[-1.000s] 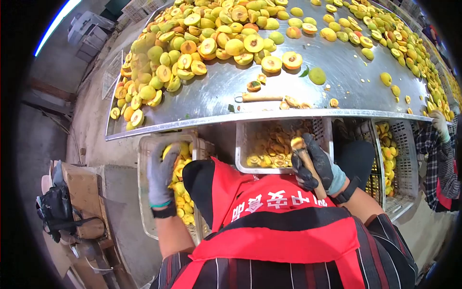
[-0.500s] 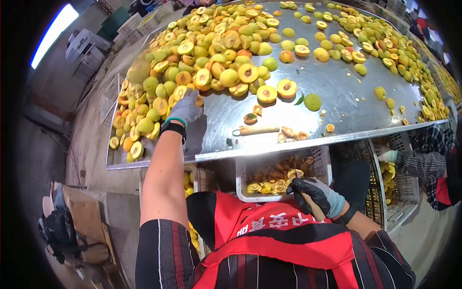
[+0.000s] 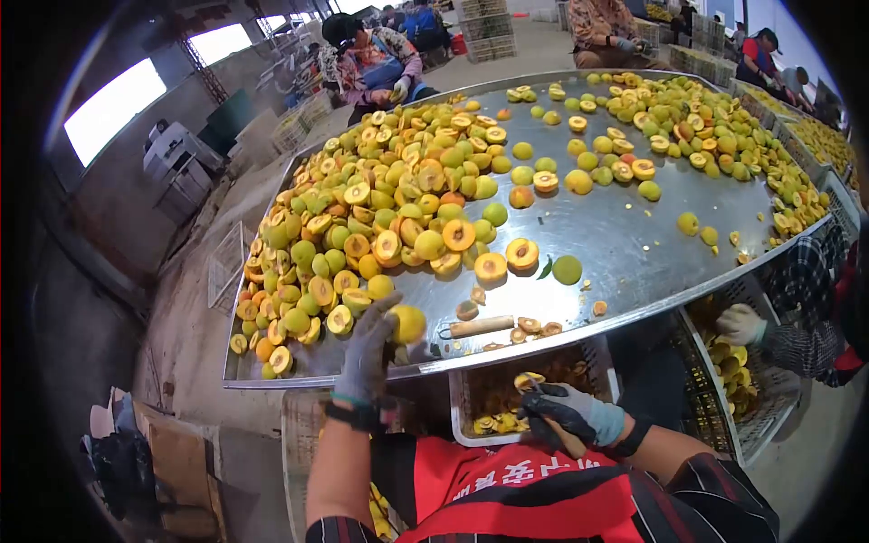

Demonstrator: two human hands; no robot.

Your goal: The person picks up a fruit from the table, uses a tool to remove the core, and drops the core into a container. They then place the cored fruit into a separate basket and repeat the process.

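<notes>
My left hand point(image 3: 365, 348), in a grey glove, grips a yellow peach half point(image 3: 407, 324) between thumb and fingers just above the table's near edge. My right hand point(image 3: 575, 416), in a grey glove with dark fingers, is closed round a wooden-handled pitting tool point(image 3: 570, 440). Its curved metal tip points up and left over a white crate point(image 3: 462, 412) with peach scraps in it. Left of centre, a large heap of halved peaches point(image 3: 389, 195) covers the metal table point(image 3: 625, 244). A second wooden-handled tool point(image 3: 480, 328) lies near the table edge beside cut-out pits point(image 3: 528, 329).
More peach halves point(image 3: 706, 122) lie along the table's right side. At the right, a co-worker's gloved hand point(image 3: 742, 324) is over a crate of peach pieces point(image 3: 735, 366). Another person point(image 3: 376, 68) sits beyond the table. Stacked crates point(image 3: 484, 32) stand behind.
My left hand has come back from the heap toward me and now holds a peach half. My right hand has turned, so the tool's metal tip shows. The view has tilted up.
</notes>
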